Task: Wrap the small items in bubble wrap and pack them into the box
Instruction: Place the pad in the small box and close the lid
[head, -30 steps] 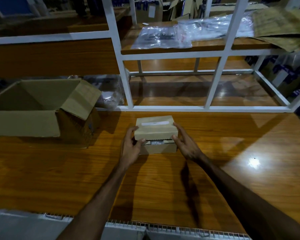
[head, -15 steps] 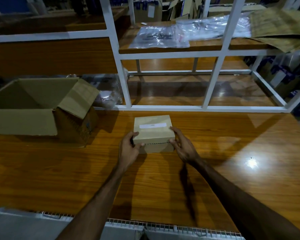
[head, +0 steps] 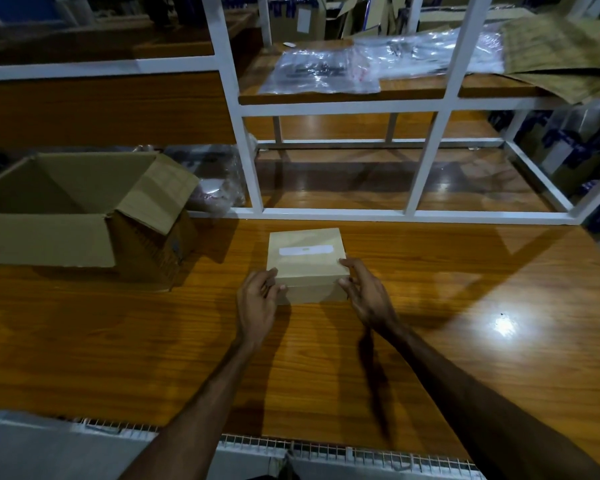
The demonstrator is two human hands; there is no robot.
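Observation:
A small tan cardboard box [head: 305, 251] with a white label on its lid sits on the wooden table [head: 118, 341], its lid down. My left hand [head: 257, 303] holds the box's front left corner, fingers curled against the side and thumb on the front face. My right hand [head: 368, 299] pinches the front right corner, one finger on the lid edge and the thumb on the front. A large open carton [head: 49, 237] stands at the left with its flaps up. Clear plastic wrap sheets [head: 326, 69] lie on the raised shelf behind.
A white metal frame [head: 250, 161] rises just behind the small box. A crumpled clear plastic bag [head: 215, 185] lies behind the carton's right flap. Brown paper sheets [head: 561, 53] cover the shelf's right end. A light glare [head: 504, 323] marks the table at the right.
The small box's lid was raised at the front, showing contents; it has come down and is now closed. Both hands slid to the front corners.

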